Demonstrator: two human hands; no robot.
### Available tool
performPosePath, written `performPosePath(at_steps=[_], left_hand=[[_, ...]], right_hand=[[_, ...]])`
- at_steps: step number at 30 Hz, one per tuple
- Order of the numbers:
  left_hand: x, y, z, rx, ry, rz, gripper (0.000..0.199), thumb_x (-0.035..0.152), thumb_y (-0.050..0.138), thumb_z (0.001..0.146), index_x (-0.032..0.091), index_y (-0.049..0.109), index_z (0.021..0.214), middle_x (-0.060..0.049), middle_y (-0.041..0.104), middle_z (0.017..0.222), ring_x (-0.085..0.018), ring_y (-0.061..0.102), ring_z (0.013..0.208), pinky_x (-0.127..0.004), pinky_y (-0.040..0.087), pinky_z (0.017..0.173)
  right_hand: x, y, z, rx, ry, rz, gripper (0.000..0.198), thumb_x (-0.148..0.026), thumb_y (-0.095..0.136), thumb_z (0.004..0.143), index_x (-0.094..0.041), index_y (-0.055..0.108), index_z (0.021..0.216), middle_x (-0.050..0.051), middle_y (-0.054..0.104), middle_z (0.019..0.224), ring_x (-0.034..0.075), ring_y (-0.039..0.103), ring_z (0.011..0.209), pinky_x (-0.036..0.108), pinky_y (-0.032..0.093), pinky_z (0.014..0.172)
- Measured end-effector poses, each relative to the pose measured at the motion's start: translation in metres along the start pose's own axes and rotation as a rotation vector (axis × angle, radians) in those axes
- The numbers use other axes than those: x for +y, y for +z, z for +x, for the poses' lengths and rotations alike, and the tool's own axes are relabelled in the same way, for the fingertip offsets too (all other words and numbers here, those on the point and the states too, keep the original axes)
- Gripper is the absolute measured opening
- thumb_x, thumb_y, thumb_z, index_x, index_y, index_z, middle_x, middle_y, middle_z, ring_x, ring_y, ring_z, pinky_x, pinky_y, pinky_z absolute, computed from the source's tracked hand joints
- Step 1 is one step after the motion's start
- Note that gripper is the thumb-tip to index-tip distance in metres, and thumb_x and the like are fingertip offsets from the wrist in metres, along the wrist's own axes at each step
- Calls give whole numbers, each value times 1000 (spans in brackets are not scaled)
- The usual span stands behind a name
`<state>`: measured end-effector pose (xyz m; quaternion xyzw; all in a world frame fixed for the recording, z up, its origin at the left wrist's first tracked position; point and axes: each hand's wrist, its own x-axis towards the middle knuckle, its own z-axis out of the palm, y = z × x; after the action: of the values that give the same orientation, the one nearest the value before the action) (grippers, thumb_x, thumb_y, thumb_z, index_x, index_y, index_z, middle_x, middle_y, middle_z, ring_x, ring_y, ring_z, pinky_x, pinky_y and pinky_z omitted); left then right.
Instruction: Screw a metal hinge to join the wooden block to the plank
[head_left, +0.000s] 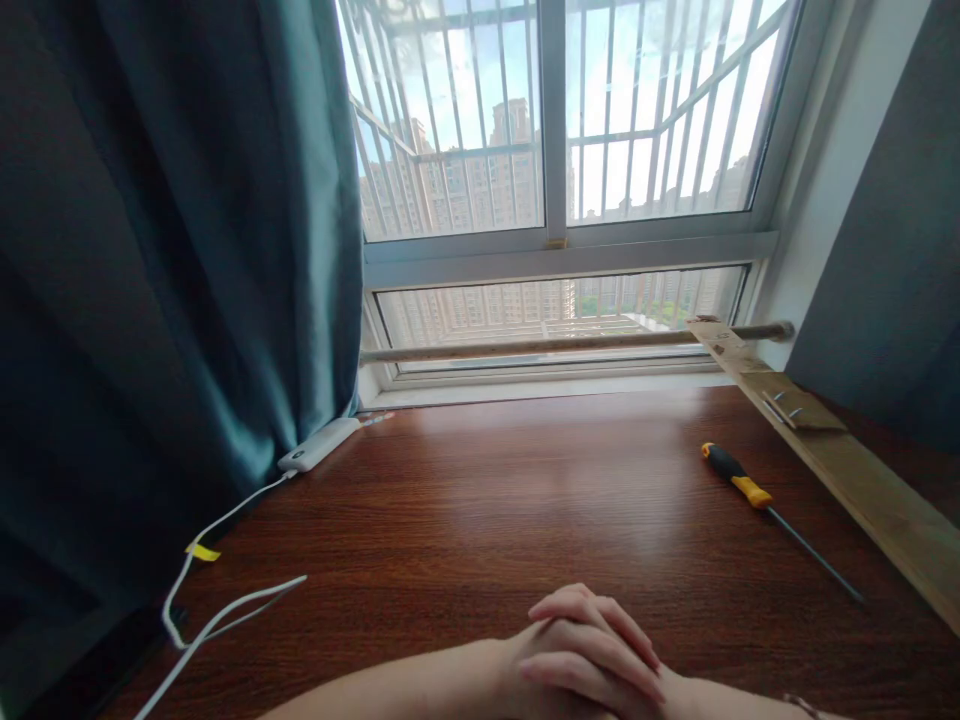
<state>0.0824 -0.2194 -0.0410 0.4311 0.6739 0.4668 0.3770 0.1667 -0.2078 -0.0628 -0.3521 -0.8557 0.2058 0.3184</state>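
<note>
At the bottom edge, my left hand [519, 662] and my right hand [604, 655] are clasped, their fingers interlaced and folded over one another. No object shows between them, though the undersides of both hands are hidden. Both rest over the near part of a dark reddish-brown wooden table [465, 520]. To their right lies a screwdriver [739, 482] with a black and yellow handle, its thin shaft pointing toward the near right. Neither hand touches it.
A long wooden board [847, 460] slants along the right, its far end on a horizontal rail [555, 346] before the barred window. At left are a white power strip [322, 446], a white cable [225, 605], a yellow tag [204, 552] and a dark blue curtain [247, 250].
</note>
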Motion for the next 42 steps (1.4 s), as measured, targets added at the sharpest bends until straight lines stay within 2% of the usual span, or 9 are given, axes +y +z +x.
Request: performPosePath(at_steps=[5,11,14,18,22,28,32,38,42], left_hand=[[7,16,1,281,-200,-12,32,49,47,79,35,61,104,-2,55,78,-17,53,65,-24,27,46],[19,26,-2,503,-212,-153,25,50,54,72,37,64,91,1,46,55,-9,30,43,-23,23,42],[32,43,-1,687,-240,-163,28,52,44,78,38,64,93,-1,50,62,-11,34,47,-23,29,44],[41,55,-3,771,-227,-242,33,53,36,82,38,63,94,-4,55,78,-15,45,64,-22,37,49],[28,41,-5,670,-175,-324,37,58,37,78,35,63,91,-4,55,80,-18,51,76,-27,44,58],[1,7,-3,178,41,-170,40,56,42,74,34,62,100,-3,57,79,-20,52,76,-33,46,63],[-3,3,-1,203,-1,-122,39,52,40,76,33,61,102,-4,56,80,-22,52,79,-36,46,65],[-9,8,3,164,213,-142,43,56,32,74,27,62,82,-3,48,77,-23,50,93,-39,45,80],[-15,13,7,171,214,-126,41,57,34,71,25,59,77,-3,45,76,-22,50,91,-39,45,82]], right_hand=[[1,-4,11,-336,125,-146,30,-10,49,85,-27,70,98,2,70,80,11,65,52,23,52,47],[-7,-9,21,-180,-21,-110,33,-27,70,72,-38,67,104,-1,61,114,22,62,103,32,56,76],[-16,-15,27,-115,-92,-68,52,-35,72,69,-32,58,119,4,56,122,26,50,118,38,50,93],[-28,-22,34,-55,-130,-7,46,-29,65,73,-21,57,118,9,55,118,24,46,117,39,47,95],[-31,-21,34,-59,-101,14,45,-26,64,73,-22,56,117,9,52,119,23,45,117,38,46,94],[-31,-20,33,-72,-113,4,44,-25,63,74,-22,55,118,8,52,119,23,42,119,39,43,97],[-31,-19,32,-56,-99,-8,44,-26,62,75,-24,55,118,8,50,121,23,42,118,38,44,95],[-28,-17,31,-24,-129,34,43,-24,62,74,-24,56,117,7,52,118,23,43,118,40,43,96],[-26,-16,31,5,-135,46,43,-23,63,74,-24,56,117,7,50,120,22,43,117,39,43,96]])
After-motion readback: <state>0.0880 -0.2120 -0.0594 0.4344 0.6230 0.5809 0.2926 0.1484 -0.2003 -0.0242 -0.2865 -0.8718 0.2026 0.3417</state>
